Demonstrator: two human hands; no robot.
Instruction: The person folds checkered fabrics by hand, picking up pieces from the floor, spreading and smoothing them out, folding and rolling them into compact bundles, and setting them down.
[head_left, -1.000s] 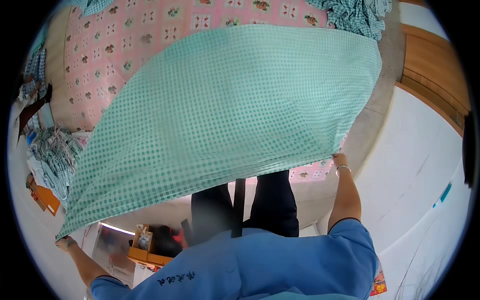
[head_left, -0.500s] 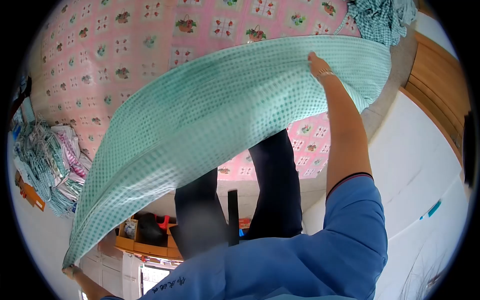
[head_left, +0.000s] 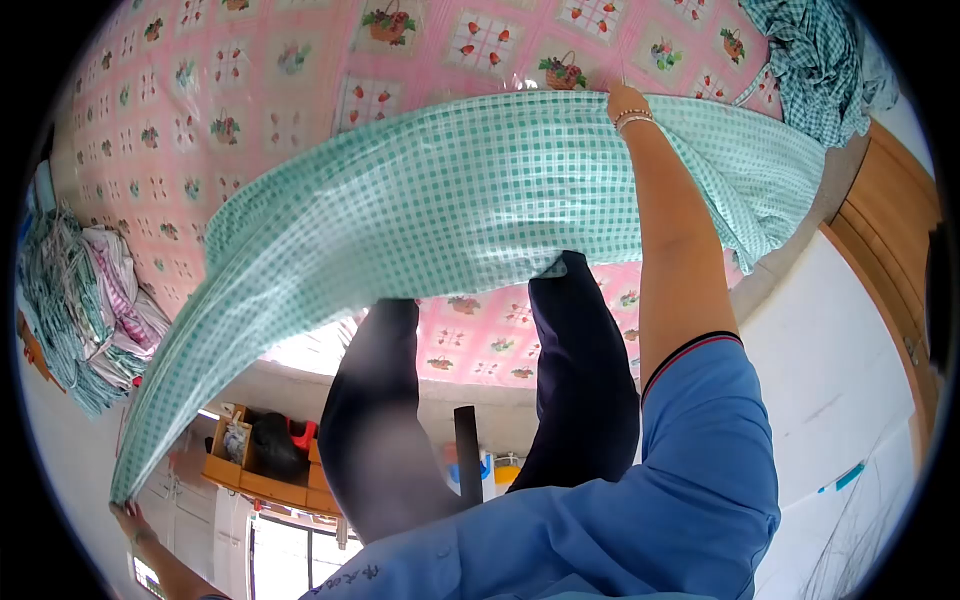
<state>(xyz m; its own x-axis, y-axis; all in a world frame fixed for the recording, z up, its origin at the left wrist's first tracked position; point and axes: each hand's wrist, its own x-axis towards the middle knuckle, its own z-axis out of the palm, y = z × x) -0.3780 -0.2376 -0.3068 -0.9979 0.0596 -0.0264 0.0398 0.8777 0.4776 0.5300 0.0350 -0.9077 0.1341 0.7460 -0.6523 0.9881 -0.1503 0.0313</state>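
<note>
A long green-and-white checked cloth (head_left: 480, 190) stretches across in front of my legs. My left hand (head_left: 130, 520), far out at the lower left, is closed on the cloth's narrow, gathered end. With my arm reached forward, my right hand (head_left: 625, 103) grips the far edge, and its fingertips are partly hidden. Between the two hands the cloth runs taut in a curve. Beyond my right hand its remaining part hangs in loose folds at the right.
Under the cloth spreads a pink table covering (head_left: 290, 110) printed with fruit baskets. Dark green checked fabric (head_left: 815, 60) lies bunched at the upper right. A heap of striped and checked cloths (head_left: 80, 310) is at the left. Wooden drawers (head_left: 270, 485) show behind my legs.
The cloth's far edge and my right hand now sit higher in view, and folds have formed beyond that hand. My left hand has shifted slightly outward. The whole view has also moved.
</note>
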